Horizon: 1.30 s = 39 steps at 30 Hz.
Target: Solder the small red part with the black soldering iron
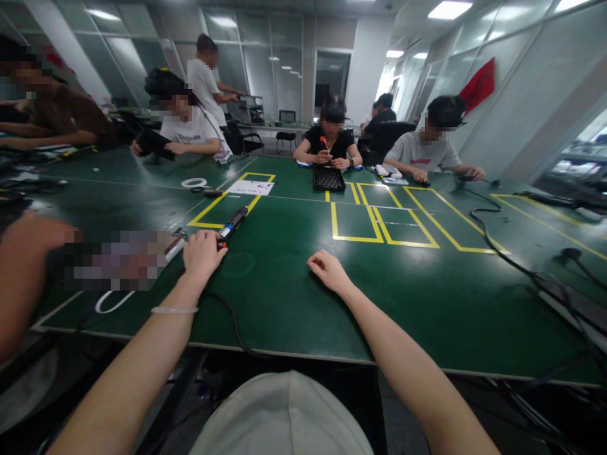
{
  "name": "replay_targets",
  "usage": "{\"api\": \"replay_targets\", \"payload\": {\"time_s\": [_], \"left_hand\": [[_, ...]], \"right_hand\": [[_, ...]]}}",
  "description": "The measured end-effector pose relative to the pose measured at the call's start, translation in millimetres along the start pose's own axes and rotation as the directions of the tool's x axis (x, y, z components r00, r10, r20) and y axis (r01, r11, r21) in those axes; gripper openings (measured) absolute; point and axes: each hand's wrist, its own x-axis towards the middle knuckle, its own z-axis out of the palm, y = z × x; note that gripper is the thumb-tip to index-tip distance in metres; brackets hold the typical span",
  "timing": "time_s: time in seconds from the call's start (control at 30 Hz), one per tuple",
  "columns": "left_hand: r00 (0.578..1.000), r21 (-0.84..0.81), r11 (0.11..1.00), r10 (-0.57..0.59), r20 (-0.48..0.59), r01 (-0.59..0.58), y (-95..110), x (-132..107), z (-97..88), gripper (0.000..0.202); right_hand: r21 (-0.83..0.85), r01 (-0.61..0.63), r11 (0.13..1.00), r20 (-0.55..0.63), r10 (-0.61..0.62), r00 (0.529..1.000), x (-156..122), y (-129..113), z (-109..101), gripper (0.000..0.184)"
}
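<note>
Left of centre in the frame, the left hand [203, 256] has its grip closed on the lower end of a black tool [234, 222]. The right hand [331, 272], near centre, curls loosely, its contents hard to tell; desk [279, 309] surface stretches between them to the near edge, lower frame.

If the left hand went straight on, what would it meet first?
Probably the dark cylindrical tool, lying just ahead of the left hand; the fingers seem to touch its near end.

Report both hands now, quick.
Left hand: curled at the near end of the black, blue-banded cylindrical tool; grip unclear.
Right hand: loosely closed, nothing visibly held.
</note>
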Motion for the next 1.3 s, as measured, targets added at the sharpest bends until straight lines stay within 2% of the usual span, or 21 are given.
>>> {"api": "replay_targets", "payload": {"time_s": [0.1,0.2,0.27,0.33,0.4,0.47,0.5,0.57,0.67,0.73,0.8,0.9,1.1,1.3], "left_hand": [[1.0,0.025,1.0,-0.005,0.03,0.004,2.4,-1.2,-1.9,0.035],[1.0,-0.014,1.0,-0.021,0.013,0.021,2.4,-1.8,-5.4,0.031],[0.999,-0.093,0.995,-0.041,-0.012,0.04,4.3,-0.6,-7.0,0.033],[0.998,-0.265,0.963,-0.056,-0.018,0.05,11.8,1.3,-7.2,0.035],[0.999,-0.542,0.84,-0.004,0.035,0.022,27.6,1.6,-6.5,0.037],[0.979,-0.797,0.604,0.158,0.128,0.006,51.5,-1.8,-6.8,0.041],[0.95,-0.877,0.479,0.261,0.171,0.026,65.4,-5.1,-8.0,0.045],[0.884,-0.943,0.322,0.411,0.223,0.088,94.1,-13.8,-12.9,0.052],[0.811,-0.965,0.22,0.534,0.24,0.141,131.0,-26.3,-24.3,0.054],[0.775,-0.974,0.202,0.598,0.205,0.102,147.5,-31.9,-31.1,0.052],[0.747,-0.981,0.195,0.651,0.135,0.008,157.1,-35.8,-35.3,0.047],[0.742,-0.968,0.205,0.67,0.029,-0.147,161.5,-41.3,-36.7,0.04],[0.791,-0.905,0.321,0.612,-0.027,-0.279,158.7,-51.4,-35.3,0.026],[0.759,-0.764,0.442,0.645,-0.094,-0.47,154.5,-45.2,-37.3,0.032]], "right_hand": [[-0.004,0.002,1.0,-0.006,-0.002,1.0,-0.3,0.6,0.0,0.011],[-0.012,0.0,1.0,-0.003,0.0,1.0,-0.5,0.9,-0.1,0.011],[-0.007,0.003,1.0,-0.003,-0.003,1.0,-0.4,1.0,0.0,0.011],[0.015,0.006,1.0,-0.014,-0.006,1.0,-0.1,1.4,0.7,0.012],[0.064,-0.007,0.998,-0.034,0.009,0.999,0.4,2.2,2.2,0.012],[0.169,-0.058,0.984,-0.025,0.064,0.998,1.2,3.1,4.1,0.013],[0.249,-0.104,0.963,0.011,0.105,0.994,1.7,3.3,5.1,0.015],[0.439,-0.217,0.872,0.096,0.195,0.976,2.8,2.9,6.3,0.022],[0.603,-0.289,0.743,0.156,0.245,0.957,3.8,-0.4,5.7,0.031],[0.692,-0.31,0.652,0.2,0.24,0.95,3.5,-3.5,4.3,0.037],[0.752,-0.334,0.569,0.24,0.236,0.942,2.7,-5.9,3.2,0.042],[0.785,-0.349,0.512,0.261,0.238,0.936,1.8,-6.9,3.5,0.043],[0.778,-0.35,0.522,0.243,0.264,0.933,3.2,-2.8,7.2,0.045],[0.743,-0.321,0.587,0.192,0.272,0.943,4.6,2.2,7.8,0.042]]}}
